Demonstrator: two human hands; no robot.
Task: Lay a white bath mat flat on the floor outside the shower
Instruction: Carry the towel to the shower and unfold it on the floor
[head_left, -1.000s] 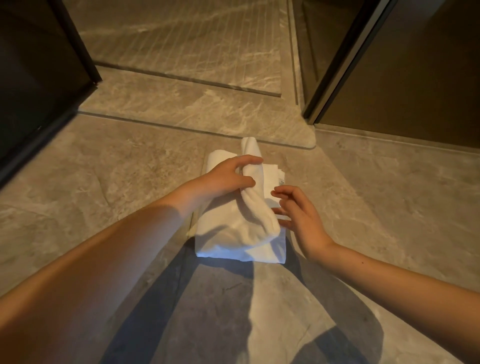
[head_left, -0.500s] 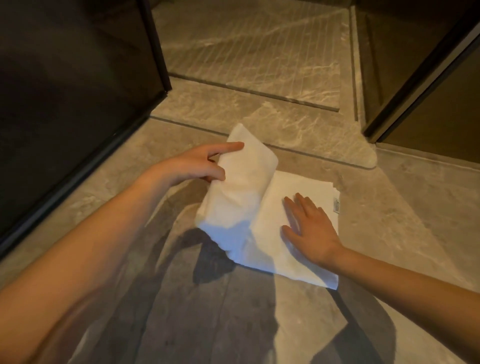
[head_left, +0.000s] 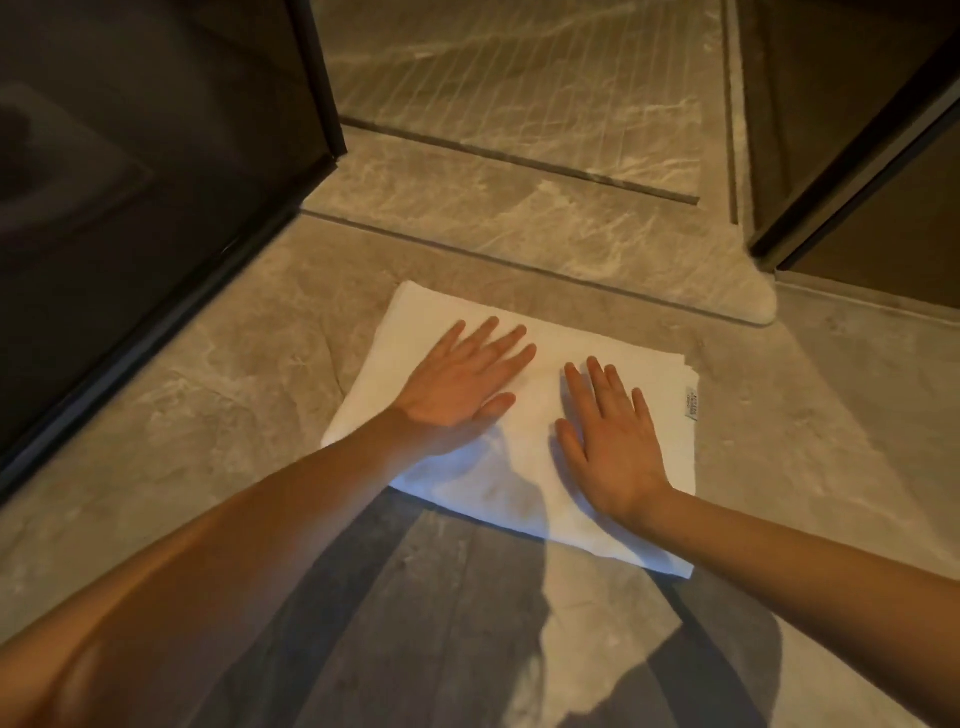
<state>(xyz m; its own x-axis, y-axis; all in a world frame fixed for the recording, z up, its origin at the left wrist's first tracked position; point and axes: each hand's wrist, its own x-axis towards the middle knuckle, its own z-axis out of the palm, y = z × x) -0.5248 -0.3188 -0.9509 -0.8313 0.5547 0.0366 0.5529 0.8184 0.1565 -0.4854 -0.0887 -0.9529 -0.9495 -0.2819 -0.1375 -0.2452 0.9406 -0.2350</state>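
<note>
The white bath mat (head_left: 524, 483) lies spread on the grey marble floor just in front of the shower threshold (head_left: 545, 234). A small label shows at its right edge. My left hand (head_left: 462, 382) rests palm down on the mat's left half, fingers spread. My right hand (head_left: 608, 436) presses flat on the right half, fingers apart too. Neither hand grips the fabric. The mat's near edge is partly hidden by my forearms.
A dark glass panel (head_left: 156, 208) with a black frame stands at the left. Another dark framed door (head_left: 857, 156) stands at the right. The ribbed shower floor (head_left: 519, 78) lies beyond the threshold. My shadow falls on the floor near me.
My left hand let go of the folded flap, which has unfolded to the left. The mat now lies wider and flat, with both palms pressing on it.
</note>
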